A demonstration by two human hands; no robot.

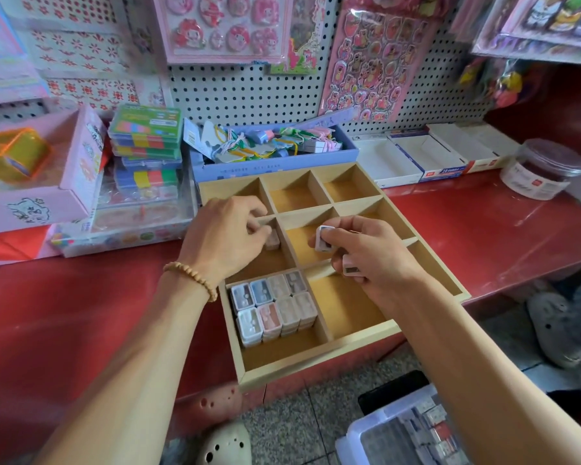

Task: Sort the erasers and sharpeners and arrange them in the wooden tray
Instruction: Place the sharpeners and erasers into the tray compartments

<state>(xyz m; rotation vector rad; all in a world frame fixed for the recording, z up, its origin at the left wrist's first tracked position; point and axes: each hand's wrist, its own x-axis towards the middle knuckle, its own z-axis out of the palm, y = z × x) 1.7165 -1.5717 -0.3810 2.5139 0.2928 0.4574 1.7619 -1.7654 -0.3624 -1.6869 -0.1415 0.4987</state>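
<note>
Hands (366, 253) above wooden tray (316, 364), perhaps touching.

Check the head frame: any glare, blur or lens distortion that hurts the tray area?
Head view: wooden tray and stacked sharpeners sharp and evenly lit; soft glare streaks on the red counter; wide-angle bending at the edges; left hand slightly soft; corner packaging blurred.
</note>
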